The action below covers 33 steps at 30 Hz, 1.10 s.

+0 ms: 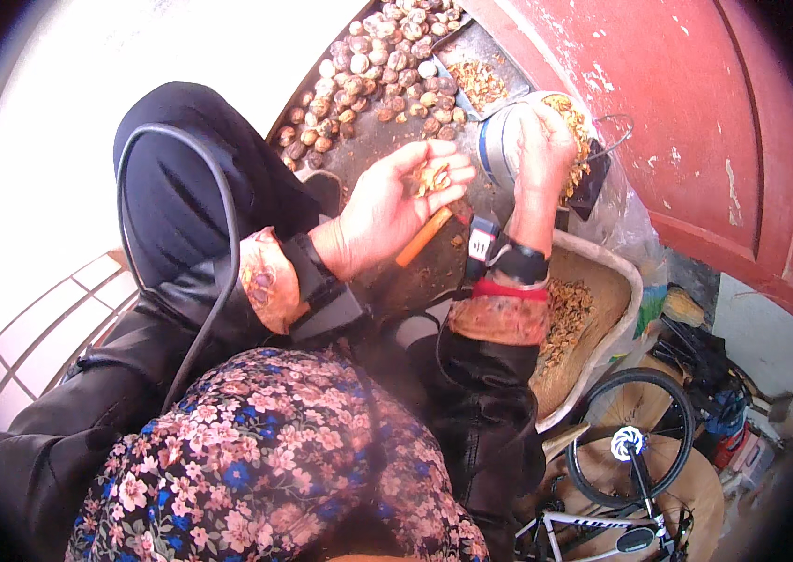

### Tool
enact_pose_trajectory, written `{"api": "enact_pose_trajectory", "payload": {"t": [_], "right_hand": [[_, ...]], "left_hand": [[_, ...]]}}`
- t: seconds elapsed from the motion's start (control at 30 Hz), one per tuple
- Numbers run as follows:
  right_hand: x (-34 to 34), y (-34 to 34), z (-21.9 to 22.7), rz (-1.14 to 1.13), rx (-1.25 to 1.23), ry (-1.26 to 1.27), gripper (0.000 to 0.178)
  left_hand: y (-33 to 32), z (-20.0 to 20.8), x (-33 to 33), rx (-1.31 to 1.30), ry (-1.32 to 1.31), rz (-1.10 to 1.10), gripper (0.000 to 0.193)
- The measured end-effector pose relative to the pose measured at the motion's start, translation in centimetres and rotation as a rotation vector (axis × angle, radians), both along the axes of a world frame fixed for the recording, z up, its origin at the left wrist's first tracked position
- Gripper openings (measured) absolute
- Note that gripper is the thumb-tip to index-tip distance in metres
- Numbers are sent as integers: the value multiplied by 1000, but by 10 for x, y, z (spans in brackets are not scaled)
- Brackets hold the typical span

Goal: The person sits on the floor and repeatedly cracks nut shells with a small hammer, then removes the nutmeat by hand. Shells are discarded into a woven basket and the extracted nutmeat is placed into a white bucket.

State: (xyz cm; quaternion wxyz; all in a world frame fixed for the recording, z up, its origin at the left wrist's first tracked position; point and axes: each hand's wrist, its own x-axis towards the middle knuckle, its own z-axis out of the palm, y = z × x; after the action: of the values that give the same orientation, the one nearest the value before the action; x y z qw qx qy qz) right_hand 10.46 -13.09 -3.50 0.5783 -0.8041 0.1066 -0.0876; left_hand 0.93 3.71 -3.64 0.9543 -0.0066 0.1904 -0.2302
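Observation:
Palm up, my left hand (387, 211) is cupped with its fingers apart, holding a few broken walnut pieces (432, 178). My right hand (544, 150) is over a white bowl with a blue band (501, 140), its fingers curled down. Whatever those fingertips hold is hidden. Walnut kernels (572, 117) fill the bowl. An orange handle (424, 236) lies just below my left fingers; the rest of that tool is hard to make out. Many whole walnuts (387, 66) are spread on the dark tray (373, 140) beyond my hands.
A compartment at the back holds more walnut bits (477, 82). Right of my forearm stands a pale basin (635, 281) with shell fragments (565, 314). A red door (677, 112) borders the right side. A bicycle (630, 445) is at the lower right, beside piled items.

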Motion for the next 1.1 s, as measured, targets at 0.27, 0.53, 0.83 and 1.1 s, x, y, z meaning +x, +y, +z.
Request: {"api": "enact_pose_trajectory", "payload": {"t": [0.27,0.53,0.83,1.1], "right_hand": [[-101,43,59,302,51,86,24],[-120,46,56,231,-233,5,24],[-127,41,48,119,-215,-68,13],[-125,35,41,93,137,-25,17]], "left_hand": [[-5,-5,3,-98,-174,-3,33],[-20,0,2,-89,-246,-121,33],[-29,0,3,-118,-270,-167,30],[-32,0,1,3,-295,-146,21]]}}
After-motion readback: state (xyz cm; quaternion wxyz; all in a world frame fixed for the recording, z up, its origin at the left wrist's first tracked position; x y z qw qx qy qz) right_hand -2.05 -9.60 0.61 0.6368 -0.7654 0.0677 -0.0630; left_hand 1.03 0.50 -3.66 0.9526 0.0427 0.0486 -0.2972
